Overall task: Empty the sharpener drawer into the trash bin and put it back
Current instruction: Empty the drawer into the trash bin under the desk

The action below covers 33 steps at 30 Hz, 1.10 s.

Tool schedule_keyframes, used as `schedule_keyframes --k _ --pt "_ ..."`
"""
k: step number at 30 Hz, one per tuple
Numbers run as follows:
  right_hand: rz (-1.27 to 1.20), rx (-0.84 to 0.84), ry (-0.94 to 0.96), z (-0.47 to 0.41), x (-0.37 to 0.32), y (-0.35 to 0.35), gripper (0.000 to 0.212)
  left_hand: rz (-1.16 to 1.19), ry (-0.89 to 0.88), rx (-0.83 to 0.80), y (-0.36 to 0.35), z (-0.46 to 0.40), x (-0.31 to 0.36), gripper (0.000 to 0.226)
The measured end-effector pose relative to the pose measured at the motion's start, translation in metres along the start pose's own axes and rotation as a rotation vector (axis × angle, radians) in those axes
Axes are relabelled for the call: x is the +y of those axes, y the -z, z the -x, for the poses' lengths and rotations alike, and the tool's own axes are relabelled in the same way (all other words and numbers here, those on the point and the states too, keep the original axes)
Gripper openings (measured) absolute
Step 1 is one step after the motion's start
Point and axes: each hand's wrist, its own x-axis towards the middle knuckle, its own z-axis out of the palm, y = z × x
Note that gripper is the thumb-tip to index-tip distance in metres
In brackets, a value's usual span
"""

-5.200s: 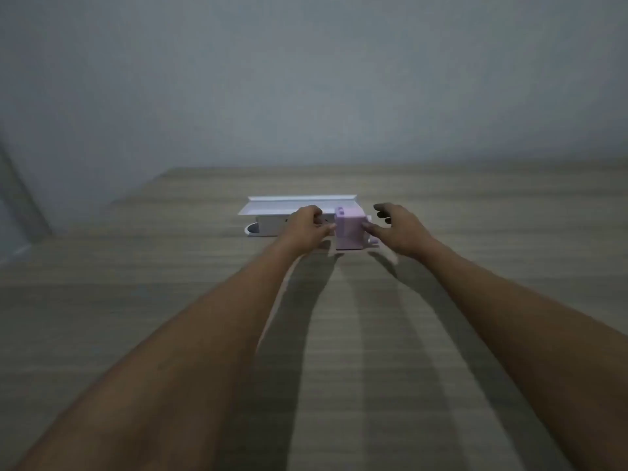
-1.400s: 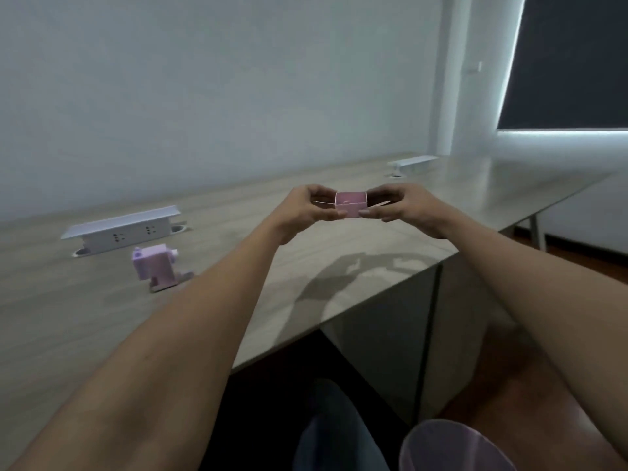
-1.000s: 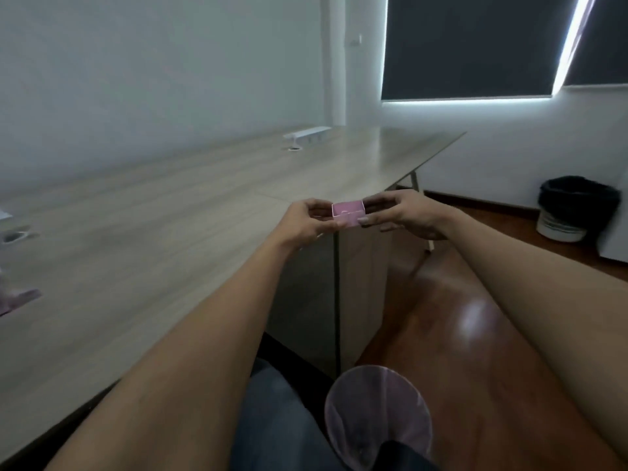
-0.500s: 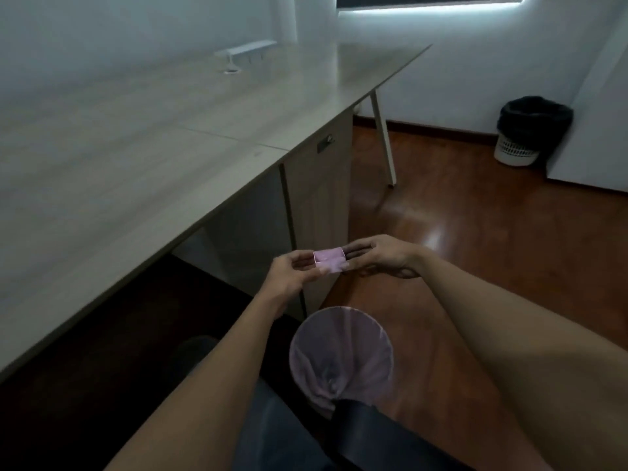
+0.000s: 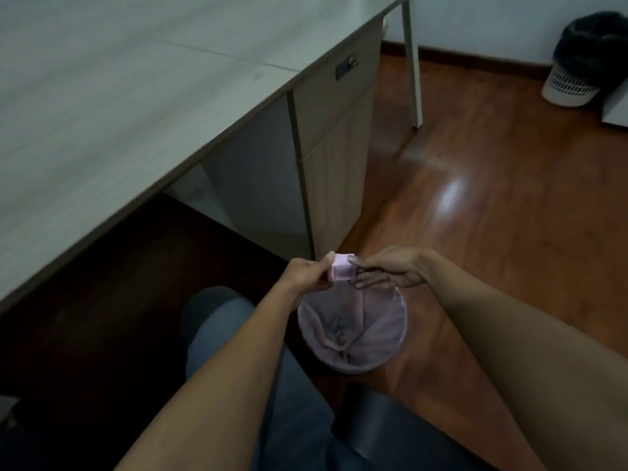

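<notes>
The small pink sharpener drawer [image 5: 343, 271] is held between both hands above the far rim of the trash bin. My left hand [image 5: 307, 275] pinches its left side and my right hand [image 5: 390, 270] pinches its right side with thumb and forefinger, the other fingers spread. The drawer looks tipped, its face turned toward me. Below stands the round trash bin [image 5: 353, 329] with a pale pink liner, on the wooden floor beside my knee. A few small bits lie at the bottom of the liner. The sharpener body is out of view.
A long pale wooden desk [image 5: 119, 96] fills the upper left, with a cabinet [image 5: 336, 158] under its edge. A second bin with a black bag [image 5: 577, 62] stands far right by the wall. My jeans-covered legs [image 5: 221, 334] and a dark chair part [image 5: 390, 423] are at the bottom.
My view has swung from the desk down to the floor. Both hands carried the drawer away from the sharpener, lowered it over the pink-lined bin and tipped it.
</notes>
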Motion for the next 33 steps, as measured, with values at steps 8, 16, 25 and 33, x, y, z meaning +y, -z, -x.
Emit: schedule_keyframes --k 8,16,25,33 --pt "-0.063 0.041 -0.125 -0.020 -0.017 -0.005 0.048 0.033 0.095 0.102 0.000 -0.018 0.008 0.066" --pt "-0.040 0.075 -0.154 -0.023 -0.023 0.000 0.060 0.003 0.107 0.080 -0.002 -0.020 0.016 0.063" --pt "-0.088 0.047 0.012 -0.007 -0.020 -0.002 0.032 -0.022 0.004 -0.064 0.010 -0.009 0.021 0.025" --pt "-0.177 0.025 0.297 0.019 -0.039 -0.010 0.035 -0.168 -0.305 -0.017 0.022 0.006 0.046 0.069"
